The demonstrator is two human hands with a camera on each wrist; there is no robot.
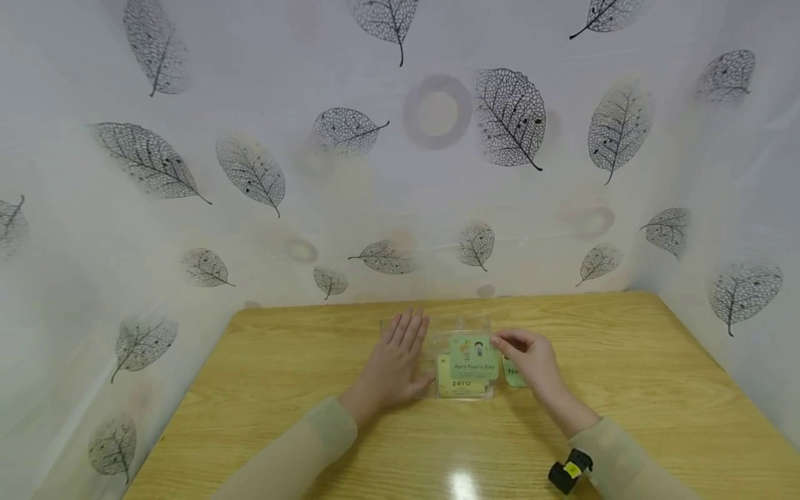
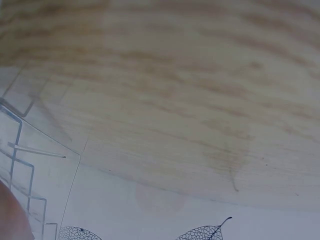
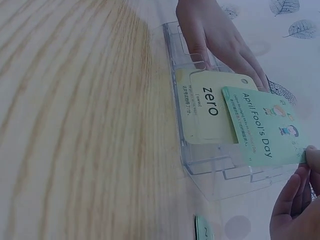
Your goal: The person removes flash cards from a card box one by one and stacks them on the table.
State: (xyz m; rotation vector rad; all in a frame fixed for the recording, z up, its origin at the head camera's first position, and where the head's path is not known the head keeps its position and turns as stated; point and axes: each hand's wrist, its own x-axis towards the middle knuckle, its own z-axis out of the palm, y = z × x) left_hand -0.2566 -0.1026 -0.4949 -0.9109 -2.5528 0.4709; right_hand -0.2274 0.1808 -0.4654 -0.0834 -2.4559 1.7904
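Observation:
A clear plastic stepped card holder (image 1: 462, 323) stands on the table in front of me. Its front slot holds a yellow card reading "zero" (image 3: 200, 120). My right hand (image 1: 531, 362) pinches the edge of a green "April Fool's Day" card (image 3: 257, 127), which overlaps the upper part of the zero card. With fingers straight, my left hand (image 1: 392, 362) rests on the left part of the holder. Beside the holder on the right lies another green card (image 1: 514, 373), partly hidden behind my right hand; "Ne" shows on it.
The wooden table (image 1: 300, 347) ends at the back against a white sheet (image 1: 387, 187) printed with leaves, which also hangs at both sides. A black device with a yellow mark (image 1: 570, 472) is strapped at my right wrist.

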